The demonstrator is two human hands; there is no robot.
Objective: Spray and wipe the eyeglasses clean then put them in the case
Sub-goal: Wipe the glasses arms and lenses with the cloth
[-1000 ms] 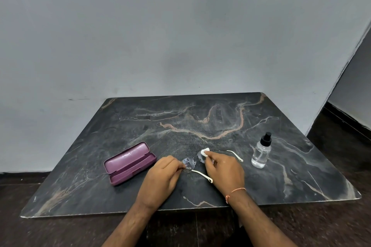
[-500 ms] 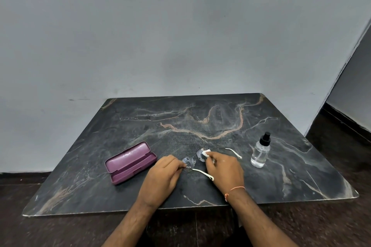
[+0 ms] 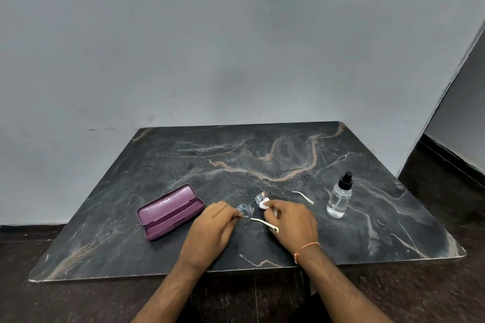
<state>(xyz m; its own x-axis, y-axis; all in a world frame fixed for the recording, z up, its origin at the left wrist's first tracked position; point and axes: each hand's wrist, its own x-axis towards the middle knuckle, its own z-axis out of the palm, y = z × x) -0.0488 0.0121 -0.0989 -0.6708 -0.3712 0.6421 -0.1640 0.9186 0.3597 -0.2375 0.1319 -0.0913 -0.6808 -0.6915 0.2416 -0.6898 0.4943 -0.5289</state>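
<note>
The rimless eyeglasses point(image 3: 246, 211) with white temple tips lie open near the table's front middle. My left hand point(image 3: 210, 231) pinches the left lens edge and steadies them. My right hand point(image 3: 291, 220) grips a small white wipe point(image 3: 263, 203) and presses it on the right lens. The purple eyeglass case point(image 3: 170, 211) lies open to the left of my hands, with nothing inside. A clear spray bottle point(image 3: 339, 196) with a black nozzle stands upright to the right.
Everything rests on a dark marble table point(image 3: 262, 160) pushed against a grey wall. The table's front edge runs just below my wrists. Dark floor shows on the right.
My right hand has shifted the white wipe slightly over the right lens. My left hand keeps its hold. The case and bottle stay put.
</note>
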